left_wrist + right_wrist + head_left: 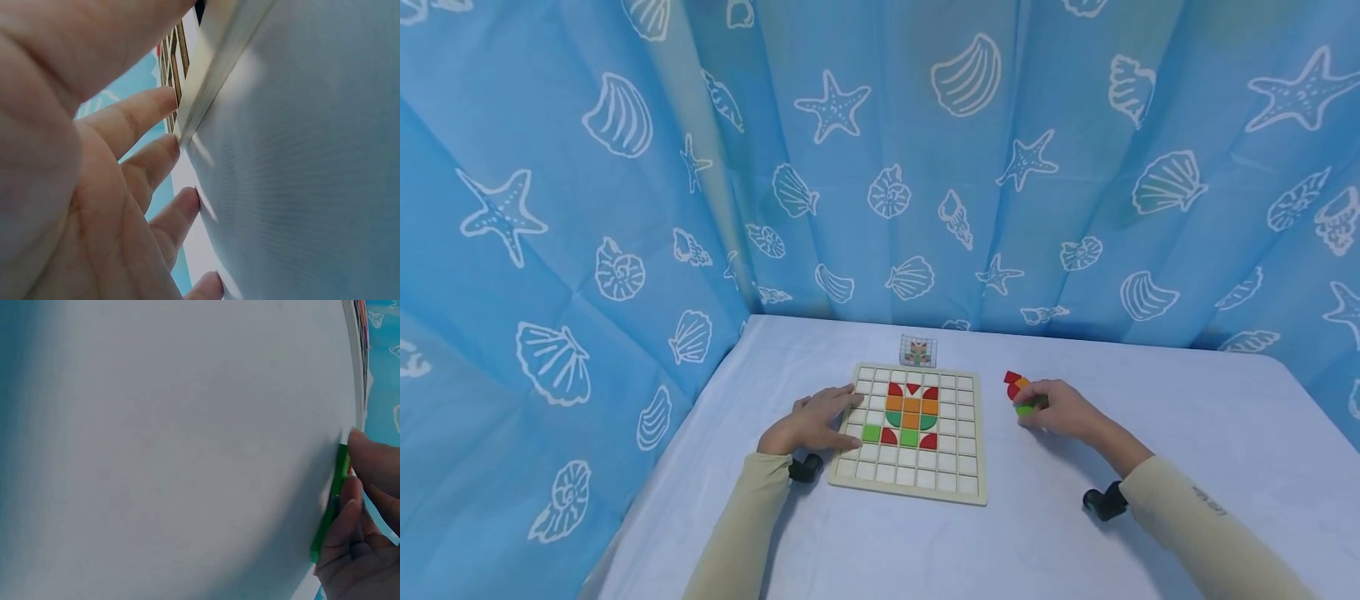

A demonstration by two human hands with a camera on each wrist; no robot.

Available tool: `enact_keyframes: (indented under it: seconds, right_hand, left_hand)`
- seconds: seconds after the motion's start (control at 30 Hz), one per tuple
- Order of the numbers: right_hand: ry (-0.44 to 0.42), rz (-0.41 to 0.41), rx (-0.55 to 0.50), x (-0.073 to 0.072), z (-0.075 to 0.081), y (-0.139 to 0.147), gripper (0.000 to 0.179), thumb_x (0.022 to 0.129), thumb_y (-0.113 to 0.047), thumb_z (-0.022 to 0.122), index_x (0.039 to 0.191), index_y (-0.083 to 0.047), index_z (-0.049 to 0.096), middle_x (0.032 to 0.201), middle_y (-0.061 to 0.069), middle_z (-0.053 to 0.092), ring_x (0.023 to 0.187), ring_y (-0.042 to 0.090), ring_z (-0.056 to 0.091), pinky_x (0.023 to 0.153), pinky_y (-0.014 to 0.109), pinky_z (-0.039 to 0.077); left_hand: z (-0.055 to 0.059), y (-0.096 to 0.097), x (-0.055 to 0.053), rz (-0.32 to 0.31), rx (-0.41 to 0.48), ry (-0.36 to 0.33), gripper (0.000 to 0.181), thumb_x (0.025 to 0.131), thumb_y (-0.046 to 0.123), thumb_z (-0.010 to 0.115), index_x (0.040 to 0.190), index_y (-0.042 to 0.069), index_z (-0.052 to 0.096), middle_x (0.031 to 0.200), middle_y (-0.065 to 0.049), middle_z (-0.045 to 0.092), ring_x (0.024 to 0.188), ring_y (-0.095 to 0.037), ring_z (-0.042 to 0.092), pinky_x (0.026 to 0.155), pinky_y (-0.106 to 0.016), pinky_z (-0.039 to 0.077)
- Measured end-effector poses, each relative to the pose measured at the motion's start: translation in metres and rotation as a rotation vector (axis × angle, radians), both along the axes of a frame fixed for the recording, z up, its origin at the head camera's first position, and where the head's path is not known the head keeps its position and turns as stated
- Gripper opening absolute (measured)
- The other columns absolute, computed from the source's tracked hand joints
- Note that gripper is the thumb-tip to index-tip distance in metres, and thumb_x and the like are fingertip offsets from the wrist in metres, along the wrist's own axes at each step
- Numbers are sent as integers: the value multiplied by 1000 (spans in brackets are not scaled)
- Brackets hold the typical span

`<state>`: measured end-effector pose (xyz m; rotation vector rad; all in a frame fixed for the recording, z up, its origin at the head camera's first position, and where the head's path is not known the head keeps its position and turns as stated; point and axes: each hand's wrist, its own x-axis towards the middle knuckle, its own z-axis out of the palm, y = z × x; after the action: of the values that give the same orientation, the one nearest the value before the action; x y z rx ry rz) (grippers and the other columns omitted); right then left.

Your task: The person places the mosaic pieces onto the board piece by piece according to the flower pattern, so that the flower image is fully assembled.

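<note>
A square wooden grid board (925,480) lies on the white table, its middle cells filled with red, orange and green tiles in a flower-like pattern. At the lower left of that pattern sits a green square tile (871,433). My left hand (816,421) rests on the board's left edge with fingers spread; in the left wrist view, fingertips touch the board's rim (215,69). Right of the board, my right hand (1060,410) curls its thumb and fingers at a green tile (340,467). Red and orange loose tiles (1012,377) lie beside it, partly hidden by the hand.
A small pattern card (918,351) showing a similar flower stands behind the board. Each wrist carries a black camera (1105,502). A blue curtain (880,242) with white shells and starfish hangs along the table's back and left sides.
</note>
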<state>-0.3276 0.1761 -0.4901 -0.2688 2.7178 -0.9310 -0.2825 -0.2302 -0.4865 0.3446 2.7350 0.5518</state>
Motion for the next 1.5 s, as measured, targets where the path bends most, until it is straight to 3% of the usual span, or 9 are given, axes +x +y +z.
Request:
enact_keyframes:
  seconds: [0.2, 0.57, 0.87, 1.5]
  right_hand:
    - [3, 33, -15, 0, 0, 4, 36, 83, -8, 77, 118, -7, 68, 113, 15, 60, 99, 26, 55, 80, 34, 58]
    - [52, 33, 41, -3, -6, 5, 39, 83, -13, 79, 120, -6, 68, 105, 11, 63, 93, 24, 56, 76, 30, 56]
    - [51, 12, 84, -3, -3, 5, 39, 80, -13, 81, 116, -4, 67, 104, 12, 62, 96, 25, 55, 81, 36, 56]
    - [70, 9, -1, -6, -10, 3, 31, 81, -9, 79, 109, -9, 66, 105, 11, 62, 98, 26, 55, 83, 37, 56]
  left_hand:
    - [-1, -1, -2, -9, -17, 21, 82, 84, 49, 74, 153, 27, 37, 165, 0, 25, 152, -27, 21, 117, -64, 19]
    - [1, 3, 1, 3, -3, -2, 82, 84, 47, 75, 153, 26, 37, 165, 0, 25, 152, -27, 20, 118, -63, 17]
    - [1, 5, 0, -10, 32, 0, 81, 84, 45, 75, 152, 23, 39, 164, -2, 26, 151, -29, 21, 118, -64, 16]
    - [4, 3, 3, 13, 21, -2, 81, 84, 46, 76, 153, 24, 38, 164, -2, 25, 152, -29, 20, 118, -65, 15]
